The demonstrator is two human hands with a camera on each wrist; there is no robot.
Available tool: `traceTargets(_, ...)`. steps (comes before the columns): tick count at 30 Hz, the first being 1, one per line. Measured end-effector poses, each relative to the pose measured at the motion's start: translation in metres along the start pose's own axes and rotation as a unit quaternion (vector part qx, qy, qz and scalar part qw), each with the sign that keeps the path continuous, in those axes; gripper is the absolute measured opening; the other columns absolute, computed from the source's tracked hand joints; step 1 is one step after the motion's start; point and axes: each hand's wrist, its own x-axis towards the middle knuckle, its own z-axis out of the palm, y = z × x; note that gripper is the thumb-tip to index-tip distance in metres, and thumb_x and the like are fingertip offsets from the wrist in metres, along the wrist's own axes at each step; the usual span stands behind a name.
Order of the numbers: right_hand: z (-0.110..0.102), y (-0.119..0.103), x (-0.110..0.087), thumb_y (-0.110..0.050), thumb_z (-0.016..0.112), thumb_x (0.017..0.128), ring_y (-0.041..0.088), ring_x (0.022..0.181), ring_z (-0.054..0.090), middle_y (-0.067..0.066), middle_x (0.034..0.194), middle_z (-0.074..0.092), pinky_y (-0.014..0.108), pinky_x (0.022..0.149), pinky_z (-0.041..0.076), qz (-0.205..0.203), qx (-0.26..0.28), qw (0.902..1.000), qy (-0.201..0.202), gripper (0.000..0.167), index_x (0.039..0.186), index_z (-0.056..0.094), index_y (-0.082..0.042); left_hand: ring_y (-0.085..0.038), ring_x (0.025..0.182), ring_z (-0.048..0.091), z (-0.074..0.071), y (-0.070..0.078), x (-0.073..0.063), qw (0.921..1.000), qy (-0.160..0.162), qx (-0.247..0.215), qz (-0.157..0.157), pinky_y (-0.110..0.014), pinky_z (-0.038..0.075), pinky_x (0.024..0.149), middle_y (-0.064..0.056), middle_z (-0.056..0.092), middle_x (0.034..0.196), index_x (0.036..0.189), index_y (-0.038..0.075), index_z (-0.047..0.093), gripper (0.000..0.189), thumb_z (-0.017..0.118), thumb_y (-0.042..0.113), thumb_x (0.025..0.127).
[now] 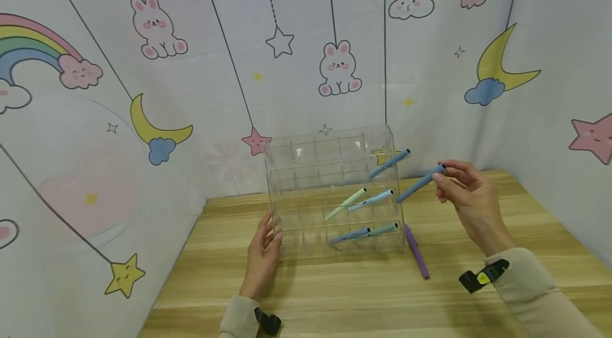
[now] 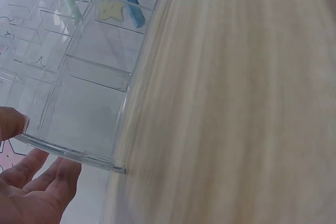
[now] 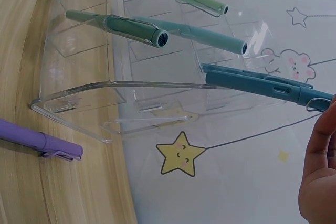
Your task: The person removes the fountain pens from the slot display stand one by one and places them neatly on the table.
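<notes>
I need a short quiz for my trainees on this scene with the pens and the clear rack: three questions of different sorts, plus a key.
1. What colour is the pen in the right hand? a) yellow b) blue c) red
2. True or false: the purple pen lies inside the clear rack.
3. Fill in: the ___ hand holds the rack's side.

Key: 1. b. 2. False; it lies on the table beside the rack. 3. Left.
</notes>
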Motion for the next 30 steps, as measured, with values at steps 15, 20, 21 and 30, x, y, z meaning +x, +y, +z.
traceTargets(15, -0.006, 0.001, 0.000, 0.012, 0.065, 0.100, 0.011, 0.069, 0.073, -0.002, 0.098, 0.079, 0.020, 0.060, 0.059, -0.002, -0.001, 1.0000, 0.000, 0.028, 0.124, 0.072, 0.000, -0.044, 0.140, 0.063, 0.000, 0.000, 0.000, 1.0000, -0.003, 0.006, 0.000, -0.048, 0.060, 0.110, -0.024, 0.051, 0.162, 0.170, 0.029, 0.032, 0.065, 0.058, 0.016, 0.112)
traceTargets(20, -0.010, 0.001, -0.001, 0.009, 0.067, 0.100, 0.010, 0.069, 0.072, -0.003, 0.098, 0.079, 0.019, 0.060, 0.059, 0.013, -0.018, 0.9997, 0.011, 0.028, 0.125, 0.073, -0.002, -0.043, 0.141, 0.062, -0.001, 0.000, -0.001, 1.0000, -0.005, 0.005, -0.002, -0.049, 0.058, 0.112, -0.024, 0.050, 0.163, 0.170, 0.031, 0.032, 0.065, 0.059, 0.017, 0.112)
traceTargets(21, -0.011, 0.001, -0.001, 0.009, 0.067, 0.100, 0.010, 0.070, 0.072, -0.003, 0.098, 0.079, 0.019, 0.060, 0.059, 0.015, -0.019, 0.9996, 0.012, 0.028, 0.125, 0.073, -0.002, -0.043, 0.141, 0.062, -0.001, 0.000, -0.001, 1.0000, -0.006, 0.005, -0.001, -0.049, 0.058, 0.112, -0.024, 0.050, 0.163, 0.170, 0.031, 0.032, 0.065, 0.059, 0.017, 0.112)
traceTargets(30, -0.017, 0.001, -0.003, 0.008, 0.069, 0.100, 0.009, 0.072, 0.072, -0.003, 0.101, 0.079, 0.019, 0.062, 0.060, 0.027, -0.028, 0.9992, 0.008, 0.029, 0.127, 0.073, -0.002, -0.043, 0.141, 0.062, 0.000, 0.000, -0.001, 0.9999, -0.006, 0.008, -0.001, -0.051, 0.057, 0.113, -0.024, 0.050, 0.163, 0.170, 0.030, 0.032, 0.065, 0.058, 0.018, 0.112)
